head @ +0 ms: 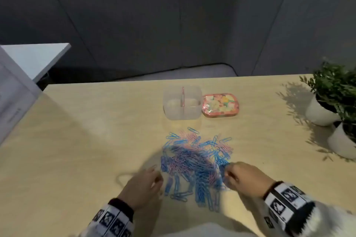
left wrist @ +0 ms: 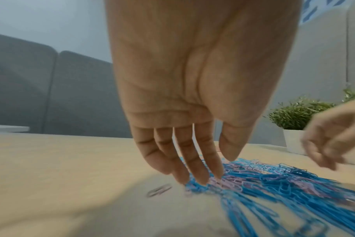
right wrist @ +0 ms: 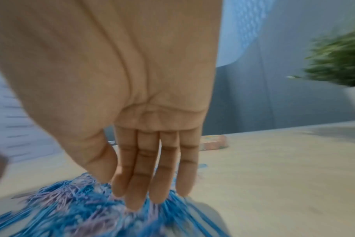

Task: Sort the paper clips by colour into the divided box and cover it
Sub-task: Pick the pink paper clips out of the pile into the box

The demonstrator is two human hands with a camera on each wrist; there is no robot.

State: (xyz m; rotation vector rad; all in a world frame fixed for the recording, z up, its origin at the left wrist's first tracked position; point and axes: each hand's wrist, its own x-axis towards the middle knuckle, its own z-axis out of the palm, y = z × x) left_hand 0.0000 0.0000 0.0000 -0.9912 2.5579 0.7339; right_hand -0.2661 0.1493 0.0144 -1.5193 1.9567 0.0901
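Note:
A loose heap of blue and pink paper clips (head: 194,161) lies spread on the pale wooden table (head: 77,150). Behind it stands the clear divided box (head: 182,103), uncovered, with a pink strip along its divider. Its flowered pink lid (head: 220,105) lies flat to the right of the box. My left hand (head: 152,181) reaches down at the heap's left edge, its straight fingers (left wrist: 201,173) touching the clips (left wrist: 274,181). My right hand (head: 231,174) is at the heap's right edge, its straight fingers (right wrist: 136,192) dipping into the clips (right wrist: 81,208). Neither hand holds a clip.
Two white pots with green plants (head: 331,98) stand at the table's right edge. A white panel (head: 15,90) leans at the far left. One clip (left wrist: 159,190) lies apart, left of the heap. Grey padded walls rise behind the table.

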